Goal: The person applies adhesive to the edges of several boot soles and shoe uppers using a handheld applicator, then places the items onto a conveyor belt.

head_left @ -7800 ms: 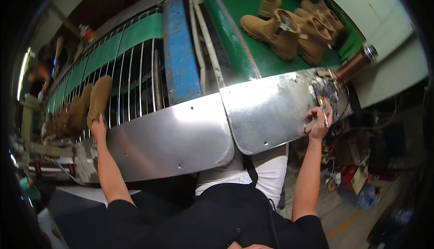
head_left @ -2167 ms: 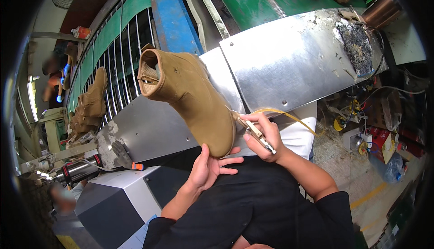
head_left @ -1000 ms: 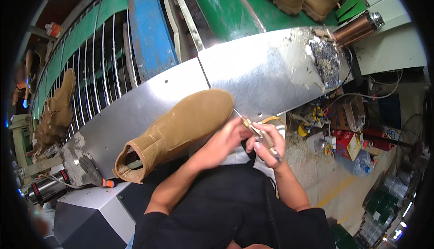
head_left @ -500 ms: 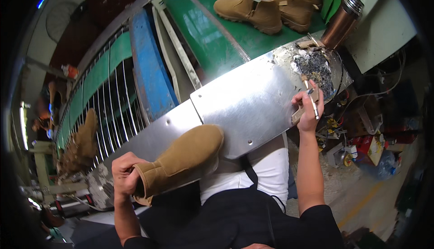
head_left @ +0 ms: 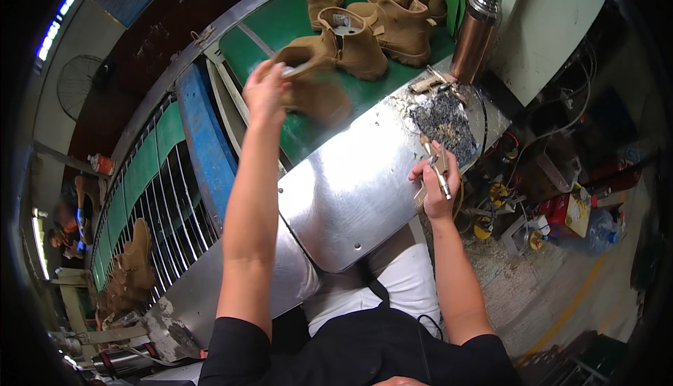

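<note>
My left hand (head_left: 265, 93) reaches over the green surface, fingers closed on the top edge of a tan ankle boot (head_left: 315, 95). This boot is smeared by motion. It hangs beside other tan boots (head_left: 354, 44) standing on the green belt (head_left: 235, 41). At the right end of the metal plate (head_left: 350, 190), my right hand (head_left: 442, 181) holds a slim pen-like tool (head_left: 439, 173) with a silvery end and a brown tip. A flat tan piece also shows at the right hand; whether it is gripped I cannot tell. Dark crusted residue (head_left: 445, 123) lies just beyond that hand.
A copper-coloured flask (head_left: 477, 35) stands at the far right corner of the plate. To the left runs a rack of metal rods (head_left: 165, 175), with more tan boots (head_left: 133, 263) along it. A blue bar (head_left: 203, 140) borders the belt. Cables and boxes (head_left: 561, 214) crowd the right side.
My left hand has moved from the near left to the far side, over the green belt, with a tan boot. The right hand keeps its tool. The whole view has shifted.
</note>
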`<state>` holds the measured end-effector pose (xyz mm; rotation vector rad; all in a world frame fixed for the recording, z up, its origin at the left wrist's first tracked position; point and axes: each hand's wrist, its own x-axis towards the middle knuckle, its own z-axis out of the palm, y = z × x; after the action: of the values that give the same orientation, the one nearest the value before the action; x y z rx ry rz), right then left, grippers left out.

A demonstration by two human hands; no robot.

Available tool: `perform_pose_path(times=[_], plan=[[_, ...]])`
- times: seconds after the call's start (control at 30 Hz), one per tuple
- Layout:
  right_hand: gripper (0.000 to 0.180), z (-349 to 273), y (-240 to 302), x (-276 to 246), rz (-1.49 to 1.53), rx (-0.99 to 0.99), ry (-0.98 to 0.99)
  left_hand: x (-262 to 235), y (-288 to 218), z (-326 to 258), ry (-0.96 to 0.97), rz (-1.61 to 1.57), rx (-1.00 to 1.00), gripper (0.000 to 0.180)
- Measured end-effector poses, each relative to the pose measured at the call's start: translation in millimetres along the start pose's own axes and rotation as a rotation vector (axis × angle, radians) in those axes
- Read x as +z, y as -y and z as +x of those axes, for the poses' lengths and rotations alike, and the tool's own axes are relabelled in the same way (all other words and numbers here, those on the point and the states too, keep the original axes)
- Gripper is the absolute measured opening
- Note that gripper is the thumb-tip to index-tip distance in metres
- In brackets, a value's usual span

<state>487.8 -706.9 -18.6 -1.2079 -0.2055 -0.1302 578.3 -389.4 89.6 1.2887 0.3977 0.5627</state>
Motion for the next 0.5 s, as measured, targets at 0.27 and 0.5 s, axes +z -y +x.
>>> perform_pose_path(times=[0.27,0.5], plan=[[0.050,0,-7,12,-0.040,0.021,-0.023,-92,68,-135,0.415,0.852,0.348,0.030],[0.051,-1,-14,0,-0.051,-0.037,0.041,-265,23,-242,0.268,0.967,0.373,0.023]])
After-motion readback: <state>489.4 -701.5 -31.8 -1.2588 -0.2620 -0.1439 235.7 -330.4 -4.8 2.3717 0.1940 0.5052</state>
